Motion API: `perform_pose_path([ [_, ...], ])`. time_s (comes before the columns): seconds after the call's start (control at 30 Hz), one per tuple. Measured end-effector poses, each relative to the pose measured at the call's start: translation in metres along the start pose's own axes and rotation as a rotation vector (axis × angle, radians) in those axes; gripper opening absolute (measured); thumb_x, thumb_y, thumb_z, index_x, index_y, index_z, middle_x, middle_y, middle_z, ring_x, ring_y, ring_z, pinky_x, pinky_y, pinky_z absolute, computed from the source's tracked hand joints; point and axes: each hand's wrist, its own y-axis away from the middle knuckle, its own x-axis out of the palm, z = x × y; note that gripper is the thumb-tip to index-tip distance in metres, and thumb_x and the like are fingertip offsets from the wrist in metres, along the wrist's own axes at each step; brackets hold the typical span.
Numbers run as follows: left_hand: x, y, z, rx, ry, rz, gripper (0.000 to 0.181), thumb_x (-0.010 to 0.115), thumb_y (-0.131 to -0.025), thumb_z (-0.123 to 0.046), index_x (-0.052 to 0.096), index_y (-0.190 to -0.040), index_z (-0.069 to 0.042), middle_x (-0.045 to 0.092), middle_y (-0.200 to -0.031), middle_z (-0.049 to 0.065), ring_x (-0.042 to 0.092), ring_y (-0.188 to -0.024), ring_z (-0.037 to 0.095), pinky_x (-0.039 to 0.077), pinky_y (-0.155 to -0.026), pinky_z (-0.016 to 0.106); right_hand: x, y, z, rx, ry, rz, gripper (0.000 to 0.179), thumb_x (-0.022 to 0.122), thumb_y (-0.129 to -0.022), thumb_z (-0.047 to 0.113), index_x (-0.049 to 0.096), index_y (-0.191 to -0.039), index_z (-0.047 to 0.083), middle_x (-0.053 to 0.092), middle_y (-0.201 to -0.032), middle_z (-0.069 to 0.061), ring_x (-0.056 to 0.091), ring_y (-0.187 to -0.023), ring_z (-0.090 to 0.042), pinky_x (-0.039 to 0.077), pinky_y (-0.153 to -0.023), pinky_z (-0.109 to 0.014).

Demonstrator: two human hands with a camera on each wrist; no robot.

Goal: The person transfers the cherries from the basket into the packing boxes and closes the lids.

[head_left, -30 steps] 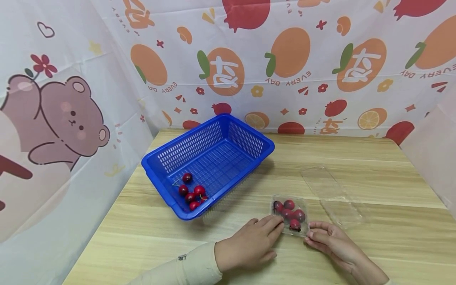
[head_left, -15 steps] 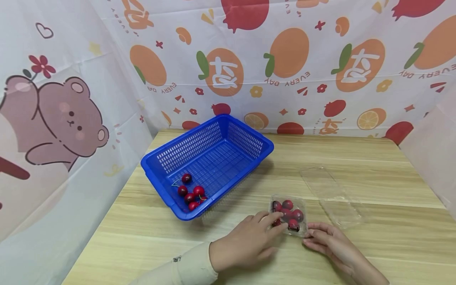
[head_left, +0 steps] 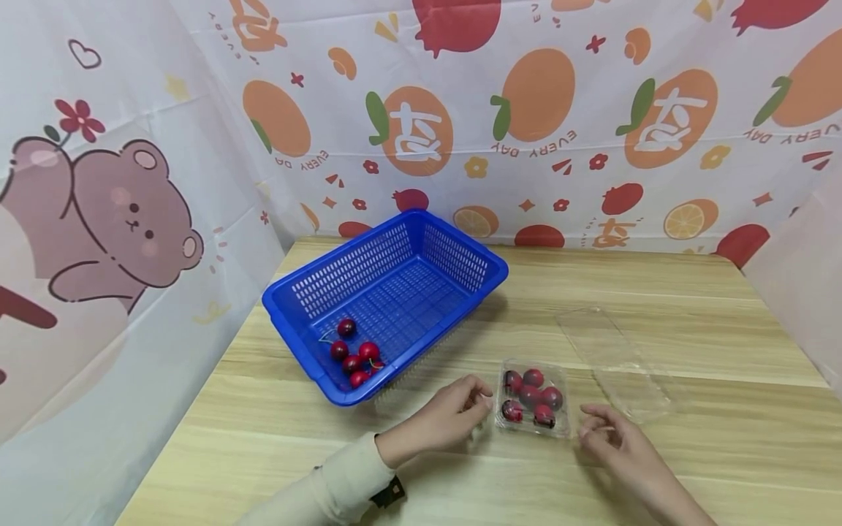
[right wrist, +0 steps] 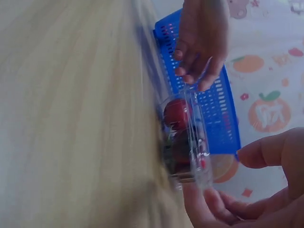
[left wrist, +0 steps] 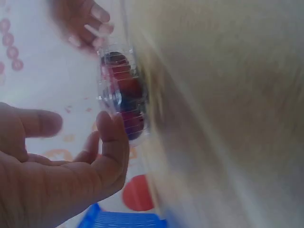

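One narrow gap shows in the head view between the left grip and the clear box, which lies on the desk directly to that grip's right. The left grip holds nothing: its fingers are loosely bent, the thumb well apart from them in the left wrist view. The box looks nearly square from above, so no long axis stands out. On its other side the right grip is about as near, also holding nothing, its thumb and fingers parted, just off the box's near right corner.

The blue basket sits beyond the left grip and to its left, its long axis slanting from near left to far right; six cherries gather in the near left end. Between the two grips, six more cherries lie inside the box. Ahead of the right grip, a clear plastic piece lies flat, too faint to tell whether it is a lid or a tray.
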Motion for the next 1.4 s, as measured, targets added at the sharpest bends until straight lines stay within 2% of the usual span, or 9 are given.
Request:
perform_pose_path([
  [0.13, 0.001, -0.002, 0.004, -0.129, 0.124, 0.053, 0.024, 0.051, -0.098, -0.018, 0.059, -0.104, 0.003, 0.065, -0.078, 0.011, 0.064, -0.067, 0.021, 0.053, -0.062, 0.030, 0.008, 0.004, 0.009, -0.210, 0.187, -0.106, 0.038, 0.058, -0.095, 0.012, 0.052, -0.131, 0.000, 0.054, -0.128, -0.015, 0.055, -0.109, -0.029, 0.054, -0.080, -0.030],
  [0.23, 0.004, -0.004, 0.007, -0.186, 0.219, 0.090, 0.025, 0.053, -0.097, -0.016, 0.062, -0.098, 0.007, 0.066, -0.078, 0.015, 0.067, -0.070, 0.030, 0.056, -0.063, 0.034, 0.014, 0.004, 0.013, -0.373, 0.285, -0.149, 0.038, 0.060, -0.093, 0.009, 0.054, -0.130, 0.002, 0.052, -0.133, -0.016, 0.051, -0.116, -0.039, 0.052, -0.086, -0.047],
  [0.33, 0.008, -0.007, 0.011, -0.226, 0.304, 0.122, 0.025, 0.054, -0.096, -0.014, 0.063, -0.095, 0.009, 0.066, -0.078, 0.017, 0.068, -0.069, 0.032, 0.057, -0.061, 0.034, 0.019, 0.004, 0.017, -0.434, 0.352, -0.158, 0.045, 0.062, -0.092, 0.010, 0.051, -0.135, 0.003, 0.048, -0.139, -0.017, 0.046, -0.123, -0.044, 0.044, -0.090, -0.061],
  [0.43, 0.013, -0.010, 0.014, -0.266, 0.398, 0.152, 0.025, 0.053, -0.095, -0.012, 0.063, -0.094, 0.011, 0.067, -0.077, 0.018, 0.068, -0.066, 0.027, 0.057, -0.060, 0.033, 0.023, 0.004, 0.020, -0.445, 0.403, -0.148, 0.050, 0.064, -0.091, 0.013, 0.048, -0.138, 0.003, 0.042, -0.145, -0.018, 0.038, -0.129, -0.048, 0.034, -0.093, -0.070],
  [0.6, 0.019, -0.014, 0.017, -0.323, 0.518, 0.178, 0.025, 0.051, -0.094, -0.008, 0.063, -0.092, 0.013, 0.067, -0.074, 0.016, 0.069, -0.066, 0.022, 0.057, -0.060, 0.030, 0.028, 0.002, 0.021, -0.479, 0.493, -0.110, 0.050, 0.066, -0.089, 0.017, 0.052, -0.135, 0.003, 0.038, -0.149, -0.015, 0.028, -0.135, -0.048, 0.028, -0.097, -0.071],
  [0.83, 0.021, -0.016, 0.015, -0.342, 0.546, 0.192, 0.027, 0.051, -0.096, -0.008, 0.063, -0.089, 0.015, 0.068, -0.078, 0.021, 0.071, -0.073, 0.029, 0.057, -0.062, 0.031, 0.031, 0.001, 0.019, -0.451, 0.541, -0.041, 0.049, 0.067, -0.089, 0.020, 0.055, -0.133, 0.002, 0.039, -0.149, -0.011, 0.029, -0.138, -0.042, 0.030, -0.101, -0.065],
  [1.0, 0.023, -0.019, 0.013, -0.359, 0.575, 0.205, 0.026, 0.049, -0.095, -0.006, 0.063, -0.087, 0.014, 0.069, -0.079, 0.024, 0.071, -0.073, 0.030, 0.057, -0.063, 0.031, 0.032, 0.001, 0.018, -0.435, 0.560, -0.034, 0.052, 0.067, -0.089, 0.021, 0.053, -0.134, 0.001, 0.038, -0.150, -0.011, 0.027, -0.139, -0.042, 0.029, -0.102, -0.064],
  [1.23, 0.023, -0.019, 0.012, -0.377, 0.626, 0.208, 0.024, 0.046, -0.096, -0.005, 0.061, -0.091, 0.014, 0.066, -0.072, 0.013, 0.071, -0.072, 0.028, 0.058, -0.064, 0.032, 0.034, 0.001, 0.016, -0.442, 0.583, -0.043, 0.053, 0.068, -0.089, 0.021, 0.052, -0.135, 0.002, 0.037, -0.151, -0.009, 0.027, -0.139, -0.042, 0.029, -0.103, -0.063],
  [1.4, 0.023, -0.017, 0.011, -0.379, 0.633, 0.195, 0.022, 0.045, -0.096, -0.004, 0.059, -0.088, 0.011, 0.062, -0.069, 0.011, 0.071, -0.071, 0.028, 0.057, -0.062, 0.031, 0.036, 0.002, 0.016, -0.451, 0.601, -0.056, 0.054, 0.069, -0.087, 0.020, 0.052, -0.135, 0.002, 0.039, -0.150, -0.009, 0.028, -0.138, -0.042, 0.029, -0.104, -0.062],
])
